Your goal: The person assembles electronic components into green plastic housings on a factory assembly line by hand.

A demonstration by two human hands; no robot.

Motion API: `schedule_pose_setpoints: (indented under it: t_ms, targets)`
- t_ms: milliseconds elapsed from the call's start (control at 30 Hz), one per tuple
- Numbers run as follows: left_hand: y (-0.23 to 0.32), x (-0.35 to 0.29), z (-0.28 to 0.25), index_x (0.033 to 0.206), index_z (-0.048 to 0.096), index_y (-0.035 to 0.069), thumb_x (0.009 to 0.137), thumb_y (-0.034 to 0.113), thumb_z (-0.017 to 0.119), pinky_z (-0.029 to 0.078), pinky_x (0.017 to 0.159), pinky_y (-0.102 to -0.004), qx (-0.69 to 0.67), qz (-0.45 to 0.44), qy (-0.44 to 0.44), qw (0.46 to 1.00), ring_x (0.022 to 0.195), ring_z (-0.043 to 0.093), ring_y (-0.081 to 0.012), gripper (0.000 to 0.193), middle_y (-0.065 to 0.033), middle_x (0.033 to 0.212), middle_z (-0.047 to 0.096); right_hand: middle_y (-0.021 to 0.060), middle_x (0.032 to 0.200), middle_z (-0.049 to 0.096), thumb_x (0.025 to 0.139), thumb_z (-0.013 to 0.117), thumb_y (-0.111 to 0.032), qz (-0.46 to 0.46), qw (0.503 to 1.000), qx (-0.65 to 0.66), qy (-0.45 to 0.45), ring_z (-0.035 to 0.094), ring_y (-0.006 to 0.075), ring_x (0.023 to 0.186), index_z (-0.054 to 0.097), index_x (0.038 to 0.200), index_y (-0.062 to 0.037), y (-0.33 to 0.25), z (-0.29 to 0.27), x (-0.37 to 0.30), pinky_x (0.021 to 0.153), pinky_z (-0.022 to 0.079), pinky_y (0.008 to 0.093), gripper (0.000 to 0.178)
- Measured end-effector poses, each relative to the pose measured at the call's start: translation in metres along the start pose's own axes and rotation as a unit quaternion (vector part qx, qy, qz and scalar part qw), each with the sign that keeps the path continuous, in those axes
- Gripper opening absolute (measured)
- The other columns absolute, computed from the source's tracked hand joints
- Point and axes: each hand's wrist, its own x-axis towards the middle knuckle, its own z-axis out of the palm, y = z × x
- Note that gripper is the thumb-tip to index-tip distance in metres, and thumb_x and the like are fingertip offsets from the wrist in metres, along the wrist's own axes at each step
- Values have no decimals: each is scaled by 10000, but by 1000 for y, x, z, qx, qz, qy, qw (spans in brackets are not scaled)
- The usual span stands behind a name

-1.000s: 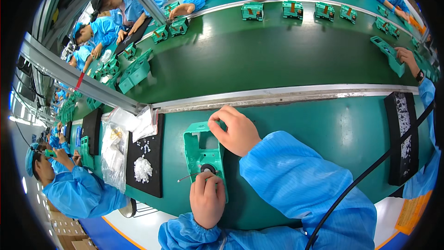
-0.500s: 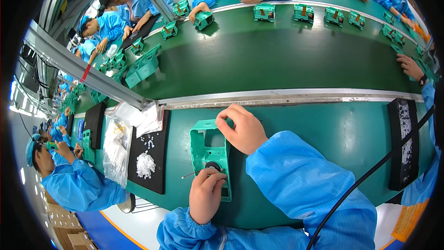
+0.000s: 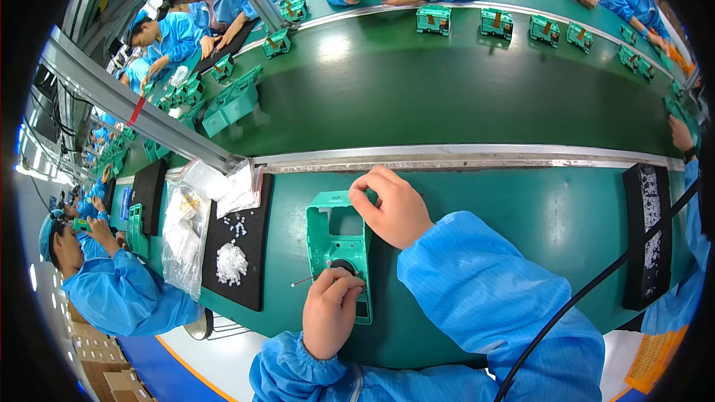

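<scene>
two hands at the green case (image 3: 345,245): left hand (image 3: 330,318) has nudged up beside the black disc (image 3: 341,264), fingers narrow, hold unclear; work centres there. right hand (image 3: 395,212) grip: can't tell.

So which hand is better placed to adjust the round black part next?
Probably the left hand: it is by the round black part in the green housing, while the right hand is farther up that housing.

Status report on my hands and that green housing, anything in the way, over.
Left hand at round black part in green housing, grip unclear. Right hand at housing's upper right edge. Black cable crosses right sleeve in view, not the housing.
</scene>
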Motion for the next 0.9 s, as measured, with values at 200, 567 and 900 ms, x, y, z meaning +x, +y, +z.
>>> schedule_pose_setpoints:
  t_ms: [200,567,900]
  targets:
    - [3,0,0,760,589,-14,680,-67,618,455,589,-303,21,-15,-2,1000,671,550,-237,100,-94,778,538,37,785,543,814,567,-209,-19,1000,6,2,502,167,573,588,812,-62,4,2,0,522,414,275,148]
    - [8,0,1,755,572,-8,682,-54,616,450,615,-330,68,39,8,997,698,545,-270,96,-100,791,543,54,785,556,793,567,-198,-8,1000,7,4,569,273,649,575,759,-79,1,1,0,582,458,360,123]
    - [0,1,0,776,580,-14,696,-53,605,456,587,-309,-1,13,-11,1000,678,558,-266,92,-106,797,548,57,782,556,797,566,-200,-7,1000,7,-2,569,271,651,579,759,-77,2,2,0,590,459,363,129]
